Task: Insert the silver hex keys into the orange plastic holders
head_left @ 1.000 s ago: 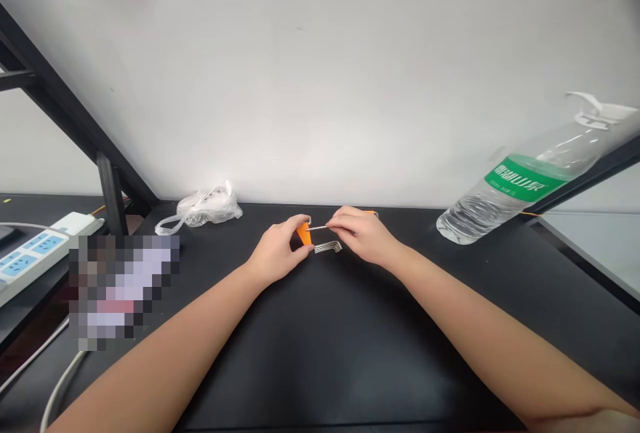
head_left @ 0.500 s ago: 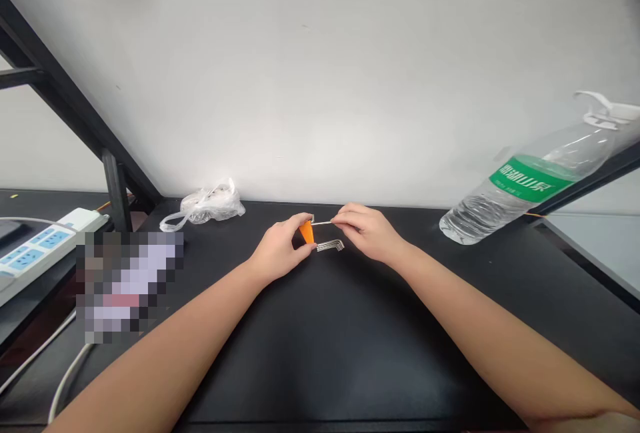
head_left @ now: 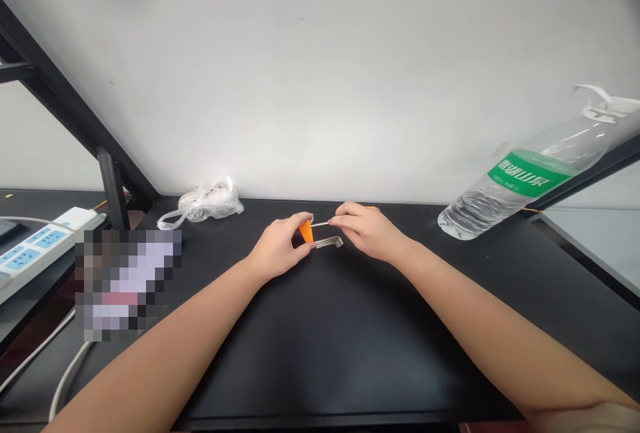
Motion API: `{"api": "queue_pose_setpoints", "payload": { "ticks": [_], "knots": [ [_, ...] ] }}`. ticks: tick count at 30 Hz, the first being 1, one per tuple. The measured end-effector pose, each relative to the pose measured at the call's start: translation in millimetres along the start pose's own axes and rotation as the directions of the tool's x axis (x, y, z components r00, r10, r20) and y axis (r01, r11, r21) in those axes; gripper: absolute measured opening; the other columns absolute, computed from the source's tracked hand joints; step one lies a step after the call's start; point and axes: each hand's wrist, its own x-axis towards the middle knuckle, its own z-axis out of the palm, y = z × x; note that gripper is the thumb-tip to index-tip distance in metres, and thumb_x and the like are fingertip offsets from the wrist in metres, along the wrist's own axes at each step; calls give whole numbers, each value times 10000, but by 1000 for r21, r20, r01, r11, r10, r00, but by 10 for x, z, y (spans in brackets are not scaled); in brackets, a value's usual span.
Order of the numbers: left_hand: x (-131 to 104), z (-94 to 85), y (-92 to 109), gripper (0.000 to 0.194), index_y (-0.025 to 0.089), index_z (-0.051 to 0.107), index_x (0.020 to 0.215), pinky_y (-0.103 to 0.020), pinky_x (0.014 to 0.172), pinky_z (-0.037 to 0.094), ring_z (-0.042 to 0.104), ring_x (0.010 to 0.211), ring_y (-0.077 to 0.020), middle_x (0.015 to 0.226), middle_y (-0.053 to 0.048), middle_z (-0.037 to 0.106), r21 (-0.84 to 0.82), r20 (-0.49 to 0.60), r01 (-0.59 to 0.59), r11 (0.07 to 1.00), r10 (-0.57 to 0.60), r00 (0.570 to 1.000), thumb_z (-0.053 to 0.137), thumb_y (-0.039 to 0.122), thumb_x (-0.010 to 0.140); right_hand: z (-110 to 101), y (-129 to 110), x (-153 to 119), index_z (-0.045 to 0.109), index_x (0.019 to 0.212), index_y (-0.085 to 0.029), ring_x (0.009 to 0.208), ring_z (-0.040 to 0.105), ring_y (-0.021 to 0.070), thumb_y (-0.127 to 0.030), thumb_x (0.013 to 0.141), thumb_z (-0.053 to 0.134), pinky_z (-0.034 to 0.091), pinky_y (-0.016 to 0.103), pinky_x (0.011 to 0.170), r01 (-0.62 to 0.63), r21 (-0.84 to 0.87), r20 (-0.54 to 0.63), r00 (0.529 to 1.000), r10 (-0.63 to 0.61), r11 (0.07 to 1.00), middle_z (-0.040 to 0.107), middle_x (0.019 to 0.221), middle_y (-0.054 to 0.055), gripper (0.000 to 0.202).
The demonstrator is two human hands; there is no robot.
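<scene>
My left hand [head_left: 280,246] is closed round an orange hex key holder [head_left: 306,231], with thumb and index finger on its two ends. Several silver L-shaped hex keys [head_left: 330,241] stick out of the holder's near end toward the right. My right hand [head_left: 367,229] pinches a single hex key [head_left: 320,223] by its right end, beside the holder's far end. Whether that key's left end sits in the holder I cannot tell. A small orange edge [head_left: 371,207] shows behind my right hand; the rest of it is hidden.
On the black table [head_left: 320,353], a crumpled clear plastic bag [head_left: 210,201] lies near the wall. A large water bottle [head_left: 520,176] with a green label stands at right. A power strip [head_left: 40,246], white cables and a blurred-out object [head_left: 130,283] are at left.
Both hands keep nearly the same hold on the holder and the hex key. The view has shifted slightly, and an orange edge now shows behind my right hand.
</scene>
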Motion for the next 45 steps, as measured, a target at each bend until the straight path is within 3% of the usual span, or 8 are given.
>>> {"api": "queue_pose_setpoints", "payload": {
  "ticks": [8, 16, 20, 27, 30, 35, 42, 45],
  "knots": [
    [6, 13, 58, 552, 267, 520, 1421, -432, 1045, 523, 697, 1091, -250, 1262, -38, 723, -25, 60, -121, 992, 122, 991, 703, 398, 917, 117, -135, 12, 682, 1091, -238, 858, 609, 182, -103, 988, 468, 517, 313, 710, -56, 93, 79, 996, 49, 994, 614, 1085, 81, 273],
    [22, -2, 92, 478, 272, 540, 1359, -365, 871, 581, 731, 985, -231, 1164, -28, 741, -91, 105, -109, 990, 119, 987, 689, 365, 914, 260, -209, 37, 547, 1000, -238, 887, 580, 199, -112, 916, 536, 522, 339, 752, -174, 310, 87, 984, 154, 935, 582, 1061, 66, 153],
    [8, 22, 62, 519, 269, 527, 1406, -407, 972, 569, 716, 1093, -251, 1271, -47, 718, -61, 64, -112, 992, 116, 991, 685, 358, 920, 129, -33, 32, 579, 947, -229, 869, 580, 192, -128, 893, 549, 494, 337, 767, -274, 228, 164, 957, 240, 934, 598, 1041, 56, 118],
    [5, 33, 2, 423, 275, 584, 1380, -422, 1061, 537, 648, 1242, -242, 1376, -54, 660, -77, 4, -124, 989, 125, 992, 625, 316, 961, -14, 258, 3, 707, 893, -220, 822, 600, 171, -241, 900, 602, 442, 295, 711, -428, 108, 447, 827, 341, 897, 645, 1003, 48, 107],
    [6, 30, 14, 506, 276, 533, 1439, -430, 1057, 539, 652, 1233, -248, 1381, -55, 660, -72, 6, -76, 994, 77, 997, 644, 343, 949, 28, 262, 1, 696, 877, -220, 827, 600, 174, -219, 884, 608, 426, 286, 695, -417, 77, 448, 826, 343, 905, 648, 989, 48, 88],
    [8, 20, 36, 569, 270, 498, 1470, -442, 1064, 534, 656, 1221, -262, 1395, -57, 652, -62, 21, -16, 998, 17, 1000, 659, 363, 932, 85, 280, -53, 583, 750, -208, 643, 520, 149, -118, 743, 685, 348, 283, 582, -530, -138, 351, 764, 542, 837, 632, 868, 38, 137],
    [19, 12, 24, 560, 254, 515, 1452, -437, 1056, 545, 663, 1219, -262, 1394, -68, 655, -52, 3, -6, 999, 6, 1000, 667, 357, 922, 6, 149, 18, 619, 902, -221, 737, 572, 154, -188, 908, 569, 444, 287, 671, -385, 176, 188, 917, 353, 906, 647, 872, 12, 60],
    [22, 8, 22, 560, 257, 518, 1445, -418, 1052, 551, 671, 1213, -251, 1391, -64, 658, -62, -8, -9, 998, 9, 1000, 675, 359, 918, -16, 56, 63, 663, 925, -221, 767, 588, 162, -228, 955, 559, 471, 307, 710, -303, 273, 85, 953, 291, 913, 660, 915, 29, 109]
  ]
}}
